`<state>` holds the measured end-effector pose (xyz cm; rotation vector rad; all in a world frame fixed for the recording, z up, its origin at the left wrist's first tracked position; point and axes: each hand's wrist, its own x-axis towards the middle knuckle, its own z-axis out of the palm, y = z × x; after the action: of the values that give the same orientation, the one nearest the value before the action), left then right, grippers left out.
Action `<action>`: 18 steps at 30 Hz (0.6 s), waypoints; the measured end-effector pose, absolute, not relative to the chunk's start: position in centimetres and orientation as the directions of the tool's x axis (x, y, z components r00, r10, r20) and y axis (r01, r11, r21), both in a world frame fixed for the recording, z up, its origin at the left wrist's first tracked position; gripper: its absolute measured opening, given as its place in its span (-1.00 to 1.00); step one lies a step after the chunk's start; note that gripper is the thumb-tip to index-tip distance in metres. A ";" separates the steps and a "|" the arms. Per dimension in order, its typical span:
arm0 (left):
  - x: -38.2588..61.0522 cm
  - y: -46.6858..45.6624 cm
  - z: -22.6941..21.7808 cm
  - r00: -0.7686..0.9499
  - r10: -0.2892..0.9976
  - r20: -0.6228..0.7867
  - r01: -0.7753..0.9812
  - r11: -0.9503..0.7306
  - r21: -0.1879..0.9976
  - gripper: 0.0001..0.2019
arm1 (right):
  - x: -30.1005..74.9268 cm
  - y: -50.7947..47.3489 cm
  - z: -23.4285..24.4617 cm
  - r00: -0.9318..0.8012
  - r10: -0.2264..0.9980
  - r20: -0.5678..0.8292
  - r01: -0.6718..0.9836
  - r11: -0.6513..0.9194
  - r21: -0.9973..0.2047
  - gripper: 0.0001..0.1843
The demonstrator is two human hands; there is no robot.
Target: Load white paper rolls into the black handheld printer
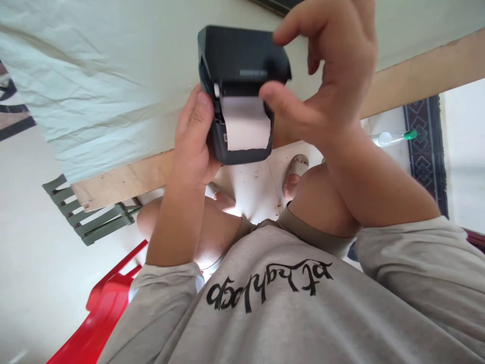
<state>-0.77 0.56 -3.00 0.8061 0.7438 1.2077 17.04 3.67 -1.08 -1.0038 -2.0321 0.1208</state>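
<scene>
With my left hand (194,135) clamped on the printer (242,157), I should work the lid (240,53) evenly, my right hand (337,83) spread against its edge.

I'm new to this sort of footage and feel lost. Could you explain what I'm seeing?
No robot here: these are a person's bare hands, in one picture from a camera worn on the head, looking down. The left hand has a black portable printer in its grip; white paper shows at its front. The right hand is at the printer's right side, thumb and forefinger spread; whether they press on it is hard to tell. Beyond is a table with a pale cover, creased at left.
</scene>
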 end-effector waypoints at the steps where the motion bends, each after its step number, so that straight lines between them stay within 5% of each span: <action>1: -0.8 0.6 -3.0 0.208 0.976 -0.065 -0.503 0.164 0.849 -0.74 | 16.9 3.6 -1.0 -0.251 0.709 0.659 0.613 0.644 -0.459 -0.62; 6: -1.0 0.7 -2.9 0.239 0.968 -0.075 -0.471 0.183 0.863 -0.76 | 15.7 2.9 0.2 0.066 0.877 0.476 0.387 0.417 -0.822 -0.82; 9: -1.0 0.6 -3.1 0.237 0.970 -0.061 -0.440 0.163 0.883 -0.76 | 15.4 3.1 0.3 0.098 0.862 0.497 0.238 0.465 -0.853 -0.91; 13: -0.5 0.5 -3.0 0.201 0.979 -0.037 -0.401 0.116 0.909 -0.72 | 16.0 3.5 -0.4 -0.061 0.830 0.555 0.595 0.477 -0.647 -0.87; 18: -0.3 0.4 -2.4 0.246 0.969 -0.014 -0.277 0.084 0.957 -0.71 | 16.2 2.8 -0.1 -0.388 0.849 0.358 0.767 0.513 -0.385 -0.81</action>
<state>-0.31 0.44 -2.39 1.0671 0.8469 1.1186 16.21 2.82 -0.11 -1.3183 -2.2448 0.2118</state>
